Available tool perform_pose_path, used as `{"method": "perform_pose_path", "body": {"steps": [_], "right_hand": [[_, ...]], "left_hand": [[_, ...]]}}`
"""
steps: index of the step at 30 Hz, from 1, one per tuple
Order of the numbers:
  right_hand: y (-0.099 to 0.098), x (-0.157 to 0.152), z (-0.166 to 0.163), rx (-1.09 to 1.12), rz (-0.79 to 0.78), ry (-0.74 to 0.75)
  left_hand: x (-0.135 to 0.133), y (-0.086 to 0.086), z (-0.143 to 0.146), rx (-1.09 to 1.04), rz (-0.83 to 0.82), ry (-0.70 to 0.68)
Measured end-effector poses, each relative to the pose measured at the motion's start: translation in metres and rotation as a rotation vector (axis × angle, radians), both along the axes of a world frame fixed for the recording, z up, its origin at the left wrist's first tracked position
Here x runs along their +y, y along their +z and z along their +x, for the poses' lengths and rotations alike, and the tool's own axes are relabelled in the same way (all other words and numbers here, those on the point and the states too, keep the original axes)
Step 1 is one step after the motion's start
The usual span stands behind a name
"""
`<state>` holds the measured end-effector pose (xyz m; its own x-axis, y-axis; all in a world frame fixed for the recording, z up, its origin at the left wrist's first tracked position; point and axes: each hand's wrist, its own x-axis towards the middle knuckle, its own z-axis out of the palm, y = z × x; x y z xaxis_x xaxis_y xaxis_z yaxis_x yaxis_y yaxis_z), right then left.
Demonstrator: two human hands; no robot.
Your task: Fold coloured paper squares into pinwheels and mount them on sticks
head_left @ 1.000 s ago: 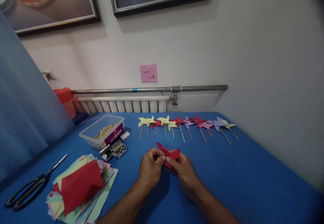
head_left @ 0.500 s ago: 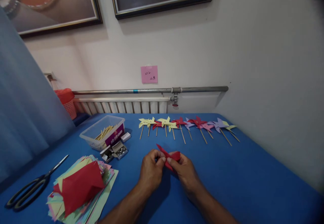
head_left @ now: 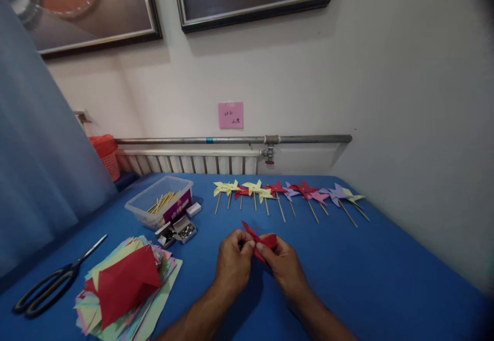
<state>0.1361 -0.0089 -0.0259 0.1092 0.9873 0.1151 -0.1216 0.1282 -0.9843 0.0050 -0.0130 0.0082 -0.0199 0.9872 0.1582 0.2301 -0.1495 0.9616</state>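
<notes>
Between my two hands is a red paper pinwheel [head_left: 269, 240], partly folded, its blades sticking out past my fingers. My left hand [head_left: 234, 259] pinches its left side near the middle with thumb and forefinger. On the other side, my right hand [head_left: 284, 266] has its thumb pressed on the paper and its fingers behind. Whether a pin sits at the centre is hidden by my fingertips. Both hands are just above the blue table [head_left: 328, 284]. Left of them lies a stack of coloured paper [head_left: 165, 292] topped by a red sheet [head_left: 129, 284].
Finished pinwheels on sticks [head_left: 304, 189] lie in a row along the back. A clear plastic tub [head_left: 144, 212] holds wooden sticks. Beside it are small open boxes of metal pins [head_left: 185, 229] and a small white box [head_left: 193, 209]. Black-handled scissors [head_left: 57, 279] lie far left.
The whole view has shifted slightly, so everything appears a little further right. My hands keep the same pinching hold on the red paper pinwheel.
</notes>
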Motion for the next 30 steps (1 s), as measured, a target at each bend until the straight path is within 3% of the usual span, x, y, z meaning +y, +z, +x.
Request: {"method": "perform_pose_path", "body": {"steps": [9,17,22,30], "right_hand": [[-0.003,0.002,0.001,0.058,-0.027,0.009],[-0.004,0.001,0.003,0.126,-0.043,0.032],[-0.007,0.0,0.004,0.146,-0.066,0.085],[-0.002,0.002,0.001,0.174,-0.076,0.06]], "left_hand": [[0.003,-0.009,0.002,-0.155,0.011,0.026],[0.008,-0.007,0.006,-0.588,-0.174,0.044],[0.01,-0.003,-0.002,-0.543,-0.299,-0.075],[0.018,-0.011,-0.003,-0.446,-0.266,-0.108]]}}
